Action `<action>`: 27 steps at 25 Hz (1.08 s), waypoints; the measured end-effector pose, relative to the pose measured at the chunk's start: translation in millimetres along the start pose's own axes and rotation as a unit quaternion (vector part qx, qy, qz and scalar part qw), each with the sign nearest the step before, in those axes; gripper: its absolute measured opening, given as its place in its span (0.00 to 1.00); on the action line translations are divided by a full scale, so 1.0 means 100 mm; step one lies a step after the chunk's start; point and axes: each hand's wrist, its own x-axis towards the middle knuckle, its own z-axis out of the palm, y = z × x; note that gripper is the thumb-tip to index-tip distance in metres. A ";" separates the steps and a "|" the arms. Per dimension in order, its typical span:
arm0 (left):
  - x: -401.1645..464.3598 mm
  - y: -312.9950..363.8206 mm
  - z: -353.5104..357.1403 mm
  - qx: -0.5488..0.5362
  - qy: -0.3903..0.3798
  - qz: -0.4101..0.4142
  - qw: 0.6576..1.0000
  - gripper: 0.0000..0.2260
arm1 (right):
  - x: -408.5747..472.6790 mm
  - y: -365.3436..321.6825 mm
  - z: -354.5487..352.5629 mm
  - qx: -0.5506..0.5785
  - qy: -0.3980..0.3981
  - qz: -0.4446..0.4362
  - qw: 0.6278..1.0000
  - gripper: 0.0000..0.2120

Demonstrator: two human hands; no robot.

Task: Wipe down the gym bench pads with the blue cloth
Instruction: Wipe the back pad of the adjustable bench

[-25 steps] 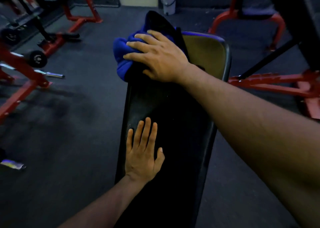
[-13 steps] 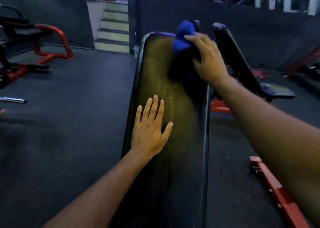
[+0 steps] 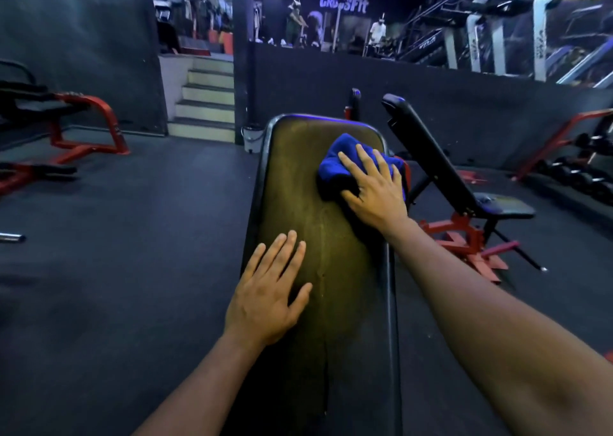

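The right hand presses the bunched blue cloth flat-fingered against the upper right of the bench pad, while the left hand rests open lower down. Judging by this, wiping is midway: the lower pad and the neighbouring incline bench seem left.

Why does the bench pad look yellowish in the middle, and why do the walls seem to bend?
Head view: dim, bluish room; a warm light patch falls on the bench pad between the left hand and the blue cloth under the right hand; wide-angle lens curves the edges; distant treadmills look soft.
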 end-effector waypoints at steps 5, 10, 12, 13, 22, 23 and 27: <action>-0.01 0.02 -0.03 -0.006 -0.004 0.003 1.000 0.30 | -1.29 -0.30 0.21 0.036 0.022 -0.013 0.999 0.36; -0.01 0.02 0.01 0.002 -0.010 0.004 1.000 0.31 | -1.40 -0.22 0.26 0.037 0.012 -0.021 0.999 0.34; -0.01 0.02 0.01 0.004 -0.007 0.005 1.000 0.31 | -0.92 -0.19 0.19 0.036 0.025 0.000 0.999 0.32; -0.01 0.02 0.02 0.005 -0.006 0.003 1.000 0.31 | -0.63 -0.16 0.15 0.035 0.033 0.014 0.999 0.32; -0.03 0.01 0.05 -0.004 0.010 0.003 1.000 0.30 | -0.31 -0.18 0.11 0.035 0.064 0.032 0.997 0.33; -0.03 0.01 0.04 -0.007 0.010 0.004 1.000 0.30 | -0.63 -0.22 0.16 0.041 0.060 0.024 0.997 0.33; -0.03 0.01 0.05 -0.004 0.006 0.006 1.000 0.30 | -1.65 -0.39 0.26 0.064 0.024 -0.027 0.997 0.35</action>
